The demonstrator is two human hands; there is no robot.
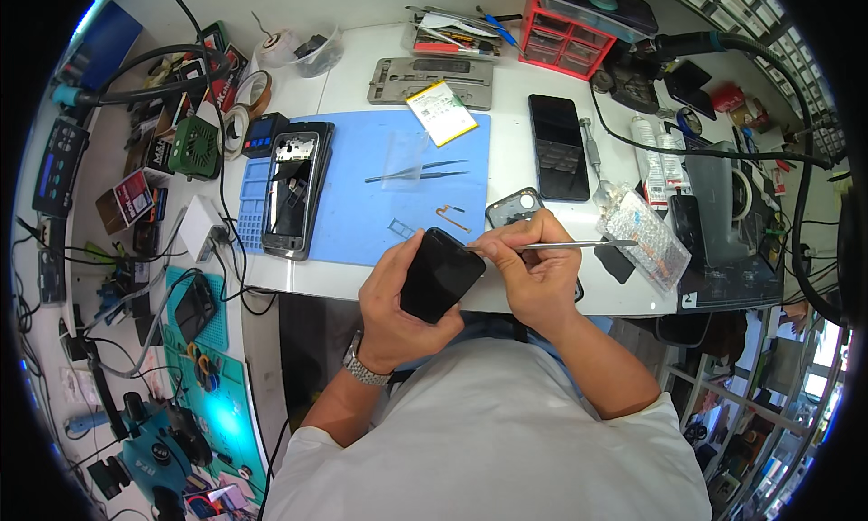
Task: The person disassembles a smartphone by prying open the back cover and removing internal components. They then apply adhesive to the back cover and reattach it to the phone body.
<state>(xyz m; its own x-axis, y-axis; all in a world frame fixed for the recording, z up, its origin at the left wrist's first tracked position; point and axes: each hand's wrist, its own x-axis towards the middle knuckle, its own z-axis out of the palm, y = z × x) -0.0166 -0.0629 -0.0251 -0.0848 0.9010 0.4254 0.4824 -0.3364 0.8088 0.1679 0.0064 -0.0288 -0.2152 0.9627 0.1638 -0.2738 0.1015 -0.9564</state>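
Note:
My left hand [398, 308], a metal-band watch on its wrist, is wrapped round a black smartphone [440, 277] just over the table's front edge. Pinched in my right hand [535, 272] is a thin metal pry tool [579, 244], its flat end pointing right. The tool's other end meets the phone's upper right edge; my fingers partly cover that spot. Just beyond the phone lie a small orange flex cable [452, 218] and a light SIM tray frame [400, 228]. A phone back cover with a camera opening [514, 207] rests behind my right hand.
A blue mat [348, 195] carries tweezers [416, 171], a clear bag, a white battery [441, 113] and an opened phone [291, 200]. Another black phone [558, 146] lies right of it. Bubble wrap [646, 236] sits at right, a red drawer cabinet [565, 37] behind, a microscope [158, 449] lower left.

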